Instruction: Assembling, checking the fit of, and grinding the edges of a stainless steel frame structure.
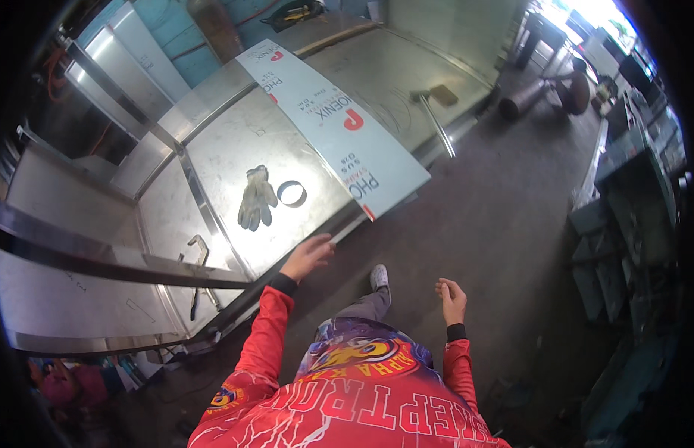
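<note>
My left hand (308,256) is empty, its fingers stretched out beside the near edge of a large metal panel frame (213,160). Out over the floor on the right, my right hand (452,300) hangs loosely curled, with nothing visible in it. A grey work glove (257,198) and a short ring (291,194) lie on the bare metal beyond my left hand. Farther over, a long strip of sheet metal (324,119) with printed white protective film lies across the panel, its near end overhanging the edge. Locking clamp pliers (201,272) rest at the left.
A hammer (436,125) with a shiny handle lies near a brown block (443,95) at the far right of the panel. An upright metal bar (116,257) crosses the left side. Metal cabinets (634,179) and a large pipe piece (526,98) stand across the dark floor (496,224).
</note>
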A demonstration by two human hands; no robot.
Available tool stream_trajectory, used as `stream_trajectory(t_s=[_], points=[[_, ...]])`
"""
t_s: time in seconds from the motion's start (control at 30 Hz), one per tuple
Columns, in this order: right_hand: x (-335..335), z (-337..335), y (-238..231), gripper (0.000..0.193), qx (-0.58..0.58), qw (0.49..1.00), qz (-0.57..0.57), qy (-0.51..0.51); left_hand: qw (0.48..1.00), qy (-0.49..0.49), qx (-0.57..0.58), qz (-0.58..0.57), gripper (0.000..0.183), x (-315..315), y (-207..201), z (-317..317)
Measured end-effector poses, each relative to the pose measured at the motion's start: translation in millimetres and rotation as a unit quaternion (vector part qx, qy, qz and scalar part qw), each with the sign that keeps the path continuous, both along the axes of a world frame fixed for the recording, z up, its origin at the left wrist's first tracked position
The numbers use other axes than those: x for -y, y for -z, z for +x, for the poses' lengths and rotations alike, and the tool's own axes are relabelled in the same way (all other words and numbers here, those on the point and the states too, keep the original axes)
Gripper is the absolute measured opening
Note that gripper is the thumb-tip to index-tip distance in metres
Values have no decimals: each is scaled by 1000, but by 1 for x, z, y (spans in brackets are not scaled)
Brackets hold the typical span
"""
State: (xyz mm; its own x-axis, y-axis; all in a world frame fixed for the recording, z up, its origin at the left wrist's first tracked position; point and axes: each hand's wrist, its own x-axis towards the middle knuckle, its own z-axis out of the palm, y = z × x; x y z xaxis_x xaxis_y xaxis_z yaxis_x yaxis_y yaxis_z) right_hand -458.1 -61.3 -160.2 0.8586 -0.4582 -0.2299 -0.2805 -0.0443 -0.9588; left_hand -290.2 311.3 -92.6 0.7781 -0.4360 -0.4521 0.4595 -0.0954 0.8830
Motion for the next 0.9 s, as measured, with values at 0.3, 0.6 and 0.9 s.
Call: stream_trajectory(t_s=[0.3, 0.6, 0.9], points=[[67, 203, -98, 17, 71, 979, -138, -132, 975, -191, 45, 102, 70, 80, 15, 128], [89, 351, -97, 22, 119, 933, -110, -321, 951, -259, 14, 169, 74, 125, -1, 157], [82, 450, -64, 51, -104, 674, -231, -693, 855, -381, 48, 347, 63, 171, 27, 129]])
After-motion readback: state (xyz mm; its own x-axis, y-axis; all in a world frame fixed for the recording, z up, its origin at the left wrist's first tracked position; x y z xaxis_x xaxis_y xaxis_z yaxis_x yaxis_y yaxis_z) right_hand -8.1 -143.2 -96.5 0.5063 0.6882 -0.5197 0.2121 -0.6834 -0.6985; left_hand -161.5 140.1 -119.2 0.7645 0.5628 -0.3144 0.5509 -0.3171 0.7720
